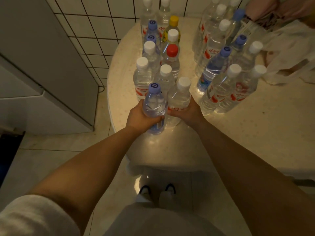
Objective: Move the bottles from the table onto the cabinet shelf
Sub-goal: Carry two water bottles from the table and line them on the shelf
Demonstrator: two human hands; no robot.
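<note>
1. At the near edge of the round cream stone-look table (238, 133), two bottles are in hand. Left hand (139, 116) is wrapped round the waist of a clear plastic bottle with a purple cap (154, 106). Right hand (185, 110) is wrapped round a clear plastic bottle with a white cap and red label (179, 99).
2. The two bottles stand side by side, touching or nearly so, at the front of the left-hand cluster. Cannot tell whether their bases rest on the table or are just clear of it.
3. Orientation: both upright, long axis vertical, caps up. They seem to lean toward the lens, likely a wide-angle effect.
4. Remaining stock: many clear bottles still on the table in two clusters, mostly white caps, some purple, plus a red-capped bottle (172, 53) and a yellow-capped bottle (173, 24).
5. Cabinet shelf not identifiable; a grey cabinet-like unit (42, 68) stands left of the table.
6. Judgement, step in hand: lift straight up first so neither bottle clips the neighbours close behind, then swing away.
7. Judgement: keep the grips at mid-body and the axes vertical; thin walls flex, so squeeze moderately.
</note>
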